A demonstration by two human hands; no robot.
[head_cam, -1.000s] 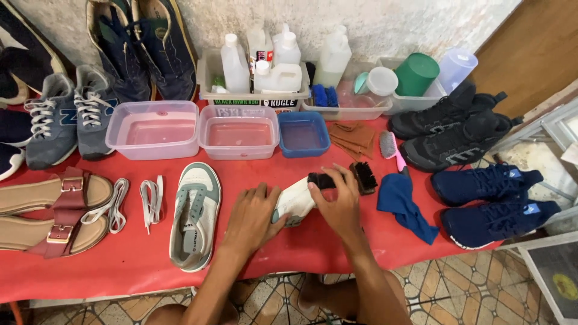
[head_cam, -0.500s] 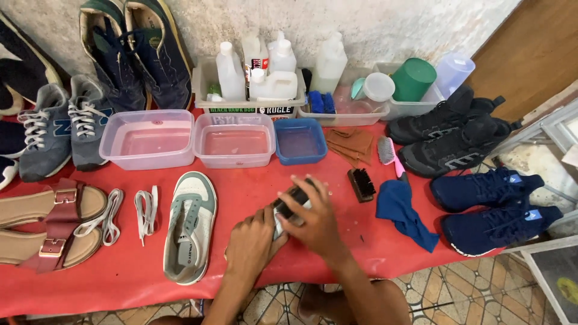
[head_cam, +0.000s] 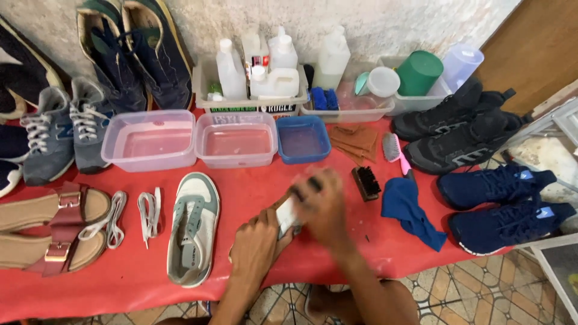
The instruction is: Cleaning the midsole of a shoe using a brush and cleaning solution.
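My left hand point(head_cam: 256, 244) has its fingers clamped on the white sneaker point(head_cam: 288, 215), near-centre on the red tabletop point(head_cam: 120, 283) — right hand point(head_cam: 322, 201) fingers wrapped on a dark brush point(head_cam: 313, 182), blurred. Best keep strokes short, shoe braced firm.

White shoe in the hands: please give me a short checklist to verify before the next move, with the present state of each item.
1. Left hand grips the white shoe from below: ok.
2. Right hand lies over the shoe's top; it is blurred, so whether it holds a brush: cannot tell.
3. Spare brush lies within reach on the red table: ok.
4. Blue cloth lies beside that brush, apart from the hands: ok.
5. The two clear tubs and the blue tub stand upright behind the shoe: ok.
6. The other white shoe lies left of the hands, not touching them: ok.
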